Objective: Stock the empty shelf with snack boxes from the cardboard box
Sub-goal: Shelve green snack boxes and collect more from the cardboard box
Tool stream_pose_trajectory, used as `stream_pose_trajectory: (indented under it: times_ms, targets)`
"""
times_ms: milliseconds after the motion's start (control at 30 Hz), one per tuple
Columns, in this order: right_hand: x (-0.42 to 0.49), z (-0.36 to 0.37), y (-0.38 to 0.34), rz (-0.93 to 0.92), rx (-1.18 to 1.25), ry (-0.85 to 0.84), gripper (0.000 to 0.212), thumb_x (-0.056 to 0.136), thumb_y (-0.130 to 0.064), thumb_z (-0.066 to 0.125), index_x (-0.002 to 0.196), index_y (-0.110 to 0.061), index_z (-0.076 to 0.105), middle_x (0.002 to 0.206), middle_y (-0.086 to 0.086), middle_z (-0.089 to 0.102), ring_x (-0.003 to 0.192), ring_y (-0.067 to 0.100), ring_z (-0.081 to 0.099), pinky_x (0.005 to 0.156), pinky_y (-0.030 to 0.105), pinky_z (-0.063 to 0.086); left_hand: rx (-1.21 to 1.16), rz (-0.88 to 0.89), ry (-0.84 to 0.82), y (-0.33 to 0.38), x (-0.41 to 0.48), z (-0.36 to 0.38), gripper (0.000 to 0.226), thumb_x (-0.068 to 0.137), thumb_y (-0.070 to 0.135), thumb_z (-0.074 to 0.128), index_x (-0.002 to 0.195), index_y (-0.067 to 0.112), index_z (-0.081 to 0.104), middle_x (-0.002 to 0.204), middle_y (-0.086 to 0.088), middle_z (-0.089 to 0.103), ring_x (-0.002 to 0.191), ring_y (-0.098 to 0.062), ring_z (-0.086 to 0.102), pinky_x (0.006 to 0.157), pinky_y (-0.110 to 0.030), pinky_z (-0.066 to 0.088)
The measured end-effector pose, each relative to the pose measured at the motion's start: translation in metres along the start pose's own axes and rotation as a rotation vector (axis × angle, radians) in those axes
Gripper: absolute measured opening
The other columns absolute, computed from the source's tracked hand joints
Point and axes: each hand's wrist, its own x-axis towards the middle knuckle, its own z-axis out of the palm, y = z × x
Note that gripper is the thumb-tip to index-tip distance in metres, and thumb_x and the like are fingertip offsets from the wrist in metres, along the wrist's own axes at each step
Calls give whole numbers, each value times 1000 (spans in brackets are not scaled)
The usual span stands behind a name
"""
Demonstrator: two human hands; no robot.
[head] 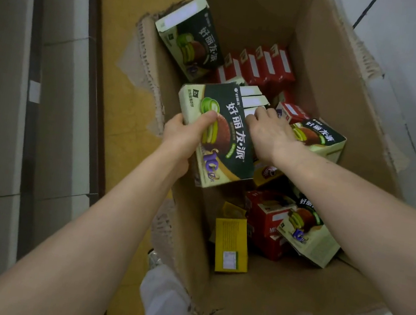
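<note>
1. The left hand grips the near-left corner of a stack of green snack boxes. Its thumb is pressed on the top face and its fingers are curled underneath, out of sight.
2. The right hand lies on the stack's far-right end, fingers bent down over the white end flaps and holding them together.
3. The stack is tilted inside the cardboard box, near its left wall. The left hand sits just at that wall's torn rim, so there is little room on that side. The space above the stack is open.
4. Just right of the right hand lies a single green box, partly under the wrist.
5. Beyond the stack a row of red boxes stands on end. Another green box leans against the far-left wall, apart from the stack.
6. Nearer the person, below the stack, lie a yellow box, a red box and a tilted green box, jumbled together on the bottom.
7. Left of the cardboard box runs a yellow-brown surface.
8. Both forearms reach in from the near edge, bare and nearly straight. The right forearm passes over the jumbled boxes.
</note>
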Motion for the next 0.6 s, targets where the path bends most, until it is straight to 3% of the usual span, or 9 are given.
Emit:
stream_pose_trajectory:
  times_ms: [100,233,333,467,600]
  targets:
    - [0,3,-3,-1,42,9,61,86,-16,62,138,-7,33,137,15,38,126,33,38,99,43,36,-74,-39,-67,2,1,-3,34,88,28,70,117,12,60,93,-7,75,72,-17,74,56,-29,58]
    - [1,-3,4,-62,88,41,45,88,-18,61,130,-9,46,127,13,48,120,32,45,96,42,36,-156,-65,-134,4,0,-7,33,86,27,71,115,13,63,96,-9,75,86,-25,73,73,-39,59]
    - [2,-22,14,-84,311,79,33,90,-22,59,120,-9,57,116,13,50,110,35,48,85,39,37,-253,-71,-175,12,-5,-10,21,87,25,70,104,14,66,94,-11,75,89,-28,72,84,-46,57]
    - [2,-70,23,-114,628,56,40,92,-32,59,129,-16,55,107,-1,41,106,28,52,91,35,43,-403,-48,-198,30,-16,-21,9,90,22,65,93,14,67,89,-12,74,85,-28,69,88,-46,54]
    - [-1,-120,25,-168,702,105,26,94,-40,51,113,-27,65,101,-5,62,100,21,59,87,40,48,-545,9,-231,56,-29,-42,13,92,21,62,99,12,66,93,-13,74,85,-27,70,83,-44,56]
